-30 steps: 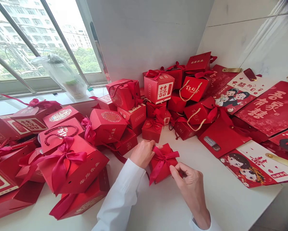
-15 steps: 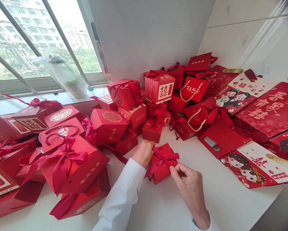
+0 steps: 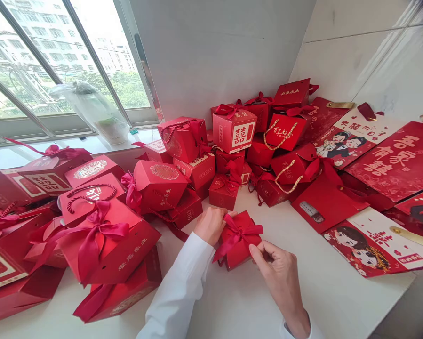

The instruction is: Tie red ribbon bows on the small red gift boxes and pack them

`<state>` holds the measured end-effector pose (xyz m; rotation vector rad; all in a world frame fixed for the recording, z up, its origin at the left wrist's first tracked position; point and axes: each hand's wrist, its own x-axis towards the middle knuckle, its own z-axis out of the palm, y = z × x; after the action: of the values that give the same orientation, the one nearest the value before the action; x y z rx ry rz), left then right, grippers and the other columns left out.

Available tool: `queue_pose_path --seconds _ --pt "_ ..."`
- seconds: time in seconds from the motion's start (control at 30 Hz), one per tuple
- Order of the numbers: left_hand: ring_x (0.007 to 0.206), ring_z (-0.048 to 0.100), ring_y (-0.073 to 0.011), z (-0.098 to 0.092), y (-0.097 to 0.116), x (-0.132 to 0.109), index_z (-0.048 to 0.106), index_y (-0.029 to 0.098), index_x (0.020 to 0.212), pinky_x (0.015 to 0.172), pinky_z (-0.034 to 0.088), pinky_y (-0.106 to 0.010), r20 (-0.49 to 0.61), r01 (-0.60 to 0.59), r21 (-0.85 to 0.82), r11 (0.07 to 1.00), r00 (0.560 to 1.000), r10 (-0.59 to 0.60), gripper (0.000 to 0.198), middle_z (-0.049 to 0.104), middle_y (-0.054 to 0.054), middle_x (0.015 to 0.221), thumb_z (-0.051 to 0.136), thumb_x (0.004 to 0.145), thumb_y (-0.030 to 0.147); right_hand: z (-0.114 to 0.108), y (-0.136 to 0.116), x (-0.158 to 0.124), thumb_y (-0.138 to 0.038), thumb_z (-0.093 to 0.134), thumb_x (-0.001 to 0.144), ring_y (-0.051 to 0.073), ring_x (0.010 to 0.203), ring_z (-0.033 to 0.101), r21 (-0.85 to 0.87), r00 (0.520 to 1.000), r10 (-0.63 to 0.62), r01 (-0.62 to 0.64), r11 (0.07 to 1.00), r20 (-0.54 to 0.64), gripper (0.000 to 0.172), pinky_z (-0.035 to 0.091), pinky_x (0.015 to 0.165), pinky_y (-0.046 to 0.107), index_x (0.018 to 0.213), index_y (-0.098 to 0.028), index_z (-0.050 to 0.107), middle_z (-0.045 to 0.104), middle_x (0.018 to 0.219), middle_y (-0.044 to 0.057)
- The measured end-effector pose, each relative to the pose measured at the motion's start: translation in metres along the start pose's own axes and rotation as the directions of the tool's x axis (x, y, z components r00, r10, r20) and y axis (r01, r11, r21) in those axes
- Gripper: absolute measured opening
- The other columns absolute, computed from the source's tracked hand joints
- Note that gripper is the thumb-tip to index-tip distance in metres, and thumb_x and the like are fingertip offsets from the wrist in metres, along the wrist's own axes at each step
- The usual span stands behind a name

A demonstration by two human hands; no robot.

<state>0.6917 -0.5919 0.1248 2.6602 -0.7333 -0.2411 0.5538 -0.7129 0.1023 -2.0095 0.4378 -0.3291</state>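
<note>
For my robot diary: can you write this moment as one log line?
left hand: on red ribbon | right hand: at red gift box | surface: white counter

Box [image 3: 238,248] turned slightly from its earlier angle, ribbon tail [image 3: 222,250] now swung out left, no longer hanging downward

1. The left hand's [image 3: 211,225] fingertips are hidden behind the small red gift box [image 3: 238,245].
2. The white shirt sleeve [image 3: 174,289] runs off the bottom edge.
3. The red card [image 3: 396,160] is cut off by the right edge.
4. The contents of the clear plastic bag [image 3: 91,113] are too blurred to tell.
5. The buildings [image 3: 56,37] outside the window are washed out.
</note>
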Motion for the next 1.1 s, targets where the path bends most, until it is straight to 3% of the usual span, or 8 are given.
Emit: queue_pose_path --seconds 0.3,0.6,0.73,1.1 --pt "0.075 0.064 -0.0227 -0.003 0.000 0.001 0.064 0.017 0.077 0.061 0.035 -0.027 0.022 -0.014 -0.008 1.000 1.000 0.014 0.059 0.067 -0.012 0.074 0.023 0.093 0.055 0.000 0.001 0.000 -0.043 0.052 0.081 0.010 0.048 0.024 -0.030 0.998 -0.051 0.050 0.998 -0.036 0.039 0.026 0.045 0.022 0.053 -0.020 0.035 0.028 0.051 -0.004" --pt "0.078 0.061 -0.0183 -0.018 -0.007 -0.004 0.063 0.014 0.092 0.066 0.039 -0.023 0.188 -0.186 -0.055 0.981 0.963 0.193 0.020 0.067 -0.008 0.089 0.048 0.088 0.027 -0.001 0.003 -0.001 -0.044 0.054 0.081 0.010 0.050 0.026 -0.022 0.998 -0.054 0.053 0.998 -0.030 0.040 0.029 0.047 0.021 0.055 -0.020 0.036 0.034 0.052 -0.004" --pt "0.078 0.059 -0.0168 -0.017 -0.009 -0.003 0.063 0.015 0.090 0.066 0.037 -0.023 0.185 -0.166 -0.082 0.983 0.966 0.179 0.021 0.067 -0.007 0.088 0.042 0.088 0.016 -0.001 0.002 -0.001 -0.043 0.053 0.082 0.010 0.049 0.025 -0.028 0.998 -0.057 0.057 0.998 -0.033 0.040 0.027 0.046 0.021 0.054 -0.020 0.035 0.032 0.052 -0.004" --pt "0.062 0.050 -0.0130 -0.005 -0.008 0.003 0.057 0.017 0.072 0.059 0.029 -0.024 0.103 -0.134 -0.116 0.984 0.984 0.146 0.038 0.058 -0.003 0.068 0.033 0.095 0.036 -0.001 0.001 -0.002 -0.044 0.052 0.082 0.010 0.050 0.021 -0.003 1.000 -0.022 0.022 1.000 -0.003 0.040 0.024 0.045 0.022 0.055 -0.020 0.033 0.027 0.053 -0.005"
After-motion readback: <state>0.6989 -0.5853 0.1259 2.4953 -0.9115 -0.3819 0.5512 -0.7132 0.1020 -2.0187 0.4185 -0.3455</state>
